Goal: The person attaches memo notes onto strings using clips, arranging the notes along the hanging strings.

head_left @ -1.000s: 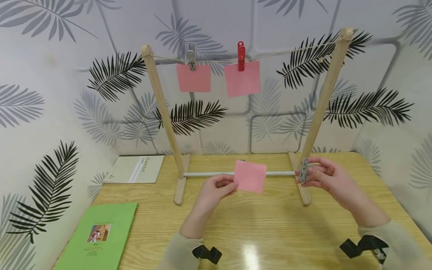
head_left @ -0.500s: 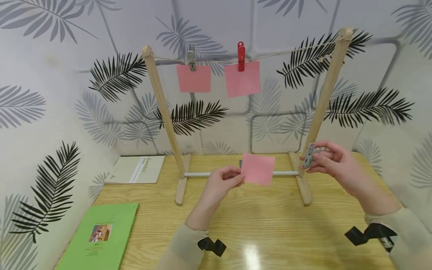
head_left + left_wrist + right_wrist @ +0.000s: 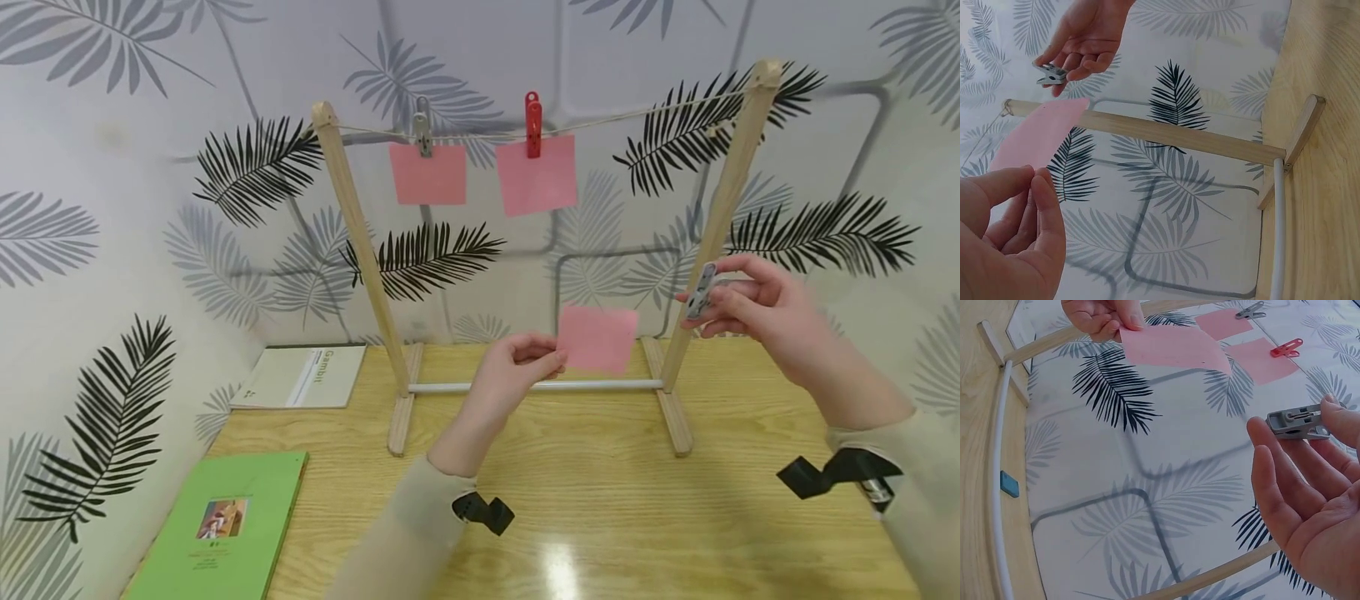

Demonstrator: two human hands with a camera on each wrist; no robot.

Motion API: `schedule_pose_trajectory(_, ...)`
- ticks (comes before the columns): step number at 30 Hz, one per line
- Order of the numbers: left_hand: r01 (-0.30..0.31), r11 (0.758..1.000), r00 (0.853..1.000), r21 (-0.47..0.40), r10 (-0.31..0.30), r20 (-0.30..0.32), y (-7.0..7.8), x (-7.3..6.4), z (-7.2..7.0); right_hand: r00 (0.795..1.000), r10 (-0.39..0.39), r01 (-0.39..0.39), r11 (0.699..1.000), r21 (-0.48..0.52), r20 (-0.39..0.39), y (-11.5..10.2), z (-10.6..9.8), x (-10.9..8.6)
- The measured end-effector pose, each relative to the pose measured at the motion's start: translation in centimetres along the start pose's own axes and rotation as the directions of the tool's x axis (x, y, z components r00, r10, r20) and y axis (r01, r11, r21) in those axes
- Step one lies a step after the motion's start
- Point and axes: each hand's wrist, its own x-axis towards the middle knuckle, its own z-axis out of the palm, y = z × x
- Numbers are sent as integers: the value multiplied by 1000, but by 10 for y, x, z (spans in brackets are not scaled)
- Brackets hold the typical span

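Between thumb and fingers, my left hand (image 3: pixel 513 375) pinches the left edge of a pink paper square (image 3: pixel 597 338), raised in front of the wooden frame. My right hand (image 3: pixel 772 308) holds a grey clothespin (image 3: pixel 701 292) near the frame's right post (image 3: pixel 720 217). In the right wrist view, this clothespin (image 3: pixel 1297 422) lies between thumb and fingers, apart from the paper. Above, a string (image 3: pixel 622 119) runs between the posts. From it hang one pink paper (image 3: pixel 429 179) under a grey clothespin (image 3: pixel 422 127) and another pink paper (image 3: pixel 538 183) under a red clothespin (image 3: pixel 533 125).
A white rod (image 3: pixel 450 387) joins the frame's feet on the wooden table (image 3: pixel 570 467). At the left lie a green book (image 3: pixel 225 483) and a pale booklet (image 3: pixel 296 379). A small teal block (image 3: pixel 1009 484) sits behind the rod. A leaf-patterned wall stands behind.
Both hands have risen and shifted right, the left carrying the pink paper and the right carrying the grey clothespin. The hanging papers stay where they were.
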Motion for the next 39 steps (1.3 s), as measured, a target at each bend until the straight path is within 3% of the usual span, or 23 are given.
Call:
schedule_pose_trajectory(6,-14,1000,1000,0,14,-11,15,14,5,993,38,-51,992,-115,-113,-23,2,20)
schedule_pose_trajectory(11,-52,999,999,-12,52,-16,24,20,8,989,46,-67,987,-145,-142,-35,8,33)
schedule_pose_trajectory(16,-48,998,998,-29,47,-37,33,25,9,980,66,-97,982,-162,-188,-44,10,37)
schedule_pose_trajectory(21,-57,997,998,-50,55,-43,42,33,14,973,61,-68,997,-23,-221,-53,8,43)
schedule_pose_trajectory(26,-83,994,996,-71,80,-40,54,38,20,985,27,-12,996,88,-171,-59,7,53)
schedule_pose_trajectory(31,-100,992,995,-78,97,-38,64,43,24,992,16,1,991,134,-128,-65,6,61)
schedule_pose_trajectory(39,-106,990,993,-89,101,-60,71,48,25,991,35,-16,990,138,-132,-79,0,73)
